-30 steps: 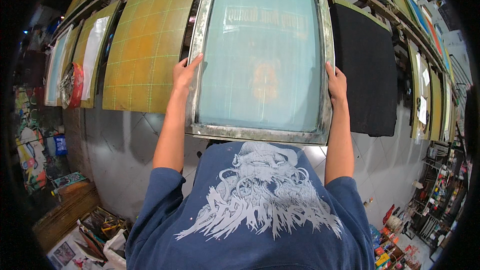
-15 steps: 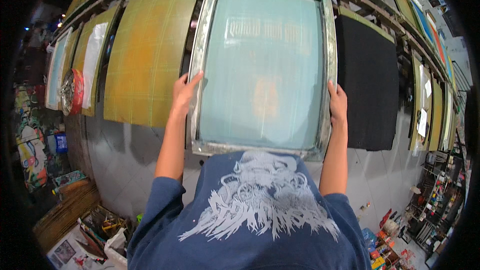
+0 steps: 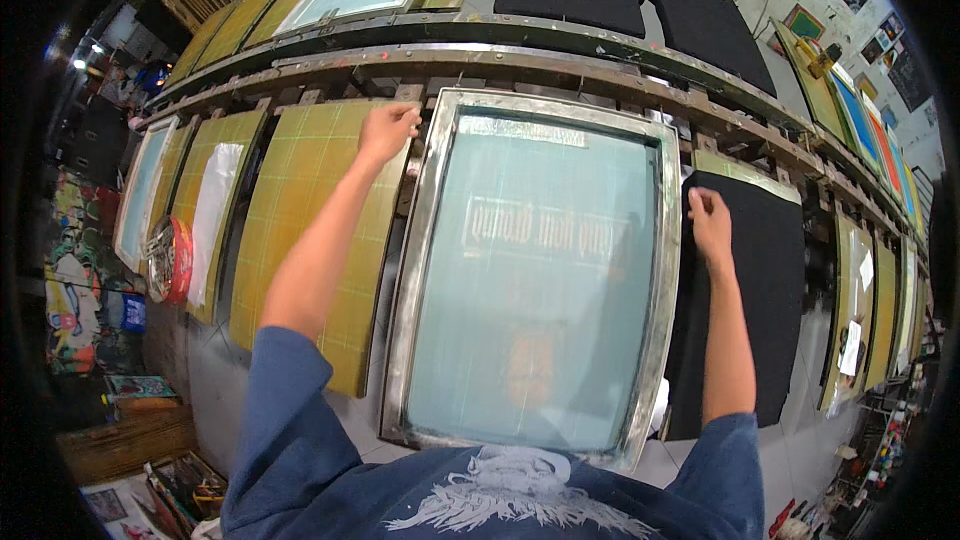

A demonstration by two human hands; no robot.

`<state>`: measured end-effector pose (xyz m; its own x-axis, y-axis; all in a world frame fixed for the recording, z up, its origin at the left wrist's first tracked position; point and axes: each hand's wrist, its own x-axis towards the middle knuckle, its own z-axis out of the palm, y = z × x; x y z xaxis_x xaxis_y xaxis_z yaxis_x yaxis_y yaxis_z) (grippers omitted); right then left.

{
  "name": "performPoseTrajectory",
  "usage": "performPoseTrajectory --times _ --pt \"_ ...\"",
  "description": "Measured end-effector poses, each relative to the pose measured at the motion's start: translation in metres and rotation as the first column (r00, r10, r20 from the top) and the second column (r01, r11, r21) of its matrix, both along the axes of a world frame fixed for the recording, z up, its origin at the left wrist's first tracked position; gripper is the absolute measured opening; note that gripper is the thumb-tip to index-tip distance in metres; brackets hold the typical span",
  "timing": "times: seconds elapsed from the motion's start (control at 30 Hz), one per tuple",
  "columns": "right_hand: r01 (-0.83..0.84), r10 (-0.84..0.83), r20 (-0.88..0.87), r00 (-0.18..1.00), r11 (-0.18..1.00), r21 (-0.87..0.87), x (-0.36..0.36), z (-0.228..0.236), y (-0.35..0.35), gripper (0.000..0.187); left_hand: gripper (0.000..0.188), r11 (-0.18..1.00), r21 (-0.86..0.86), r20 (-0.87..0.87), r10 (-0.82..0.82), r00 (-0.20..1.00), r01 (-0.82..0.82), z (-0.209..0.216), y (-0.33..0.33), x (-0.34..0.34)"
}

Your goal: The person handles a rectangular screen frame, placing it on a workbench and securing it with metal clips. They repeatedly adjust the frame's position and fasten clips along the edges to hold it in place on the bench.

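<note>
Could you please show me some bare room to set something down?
The yellow board, between the framed screen and the white sheet, shows bare surface beside your left forearm; the black board shows some right of your right forearm. It looks crowded farther left, around the red-rimmed round object.

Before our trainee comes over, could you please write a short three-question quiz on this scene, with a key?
1. Multiple choice: which thing lies between the left hand and the right hand?
a) the red container
b) the framed screen
c) the white sheet

2. True or false: the left hand is gripping the framed screen.

3. Short answer: which hand appears over the black panel?

Key:
1. b
2. False; a gap shows between them.
3. The right hand; whether it touches the panel cannot be told.
</note>
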<state>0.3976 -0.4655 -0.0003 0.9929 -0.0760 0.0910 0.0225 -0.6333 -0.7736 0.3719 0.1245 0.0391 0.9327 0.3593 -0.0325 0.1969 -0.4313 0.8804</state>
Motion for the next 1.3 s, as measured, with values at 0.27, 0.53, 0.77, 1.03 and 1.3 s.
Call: performPoseTrajectory --times 0.27,0.53,0.77,1.03,1.3 --pt "-0.05 0.056 0.007 0.998 0.946 -0.319 0.182 -0.01 0.028 0.056 0.046 0.824 0.508 -0.34 -0.077 0.937 0.251 -0.042 0.009 0.142" --pt "-0.087 0.037 -0.477 0.878 0.993 -0.083 0.193 -0.001 0.045 0.063 0.046 0.975 0.139 -0.539 -0.071 0.839 0.172 -0.03 -0.011 0.155" --pt "-0.102 0.165 -0.737 0.655 0.986 0.131 0.215 0.026 0.045 0.047 0.062 0.992 0.123 -0.442 0.071 0.894 -0.017 -0.046 -0.002 0.156" --pt "-0.342 0.258 -0.765 0.59 0.938 0.052 0.248 0.029 0.042 0.033 0.082 0.896 0.334 -0.035 0.322 0.946 -0.293 -0.051 -0.067 0.121" --pt "-0.378 0.275 -0.75 0.602 0.925 0.036 0.239 0.036 0.049 0.035 0.05 0.856 0.215 0.135 0.451 0.882 -0.471 -0.063 -0.069 0.121"
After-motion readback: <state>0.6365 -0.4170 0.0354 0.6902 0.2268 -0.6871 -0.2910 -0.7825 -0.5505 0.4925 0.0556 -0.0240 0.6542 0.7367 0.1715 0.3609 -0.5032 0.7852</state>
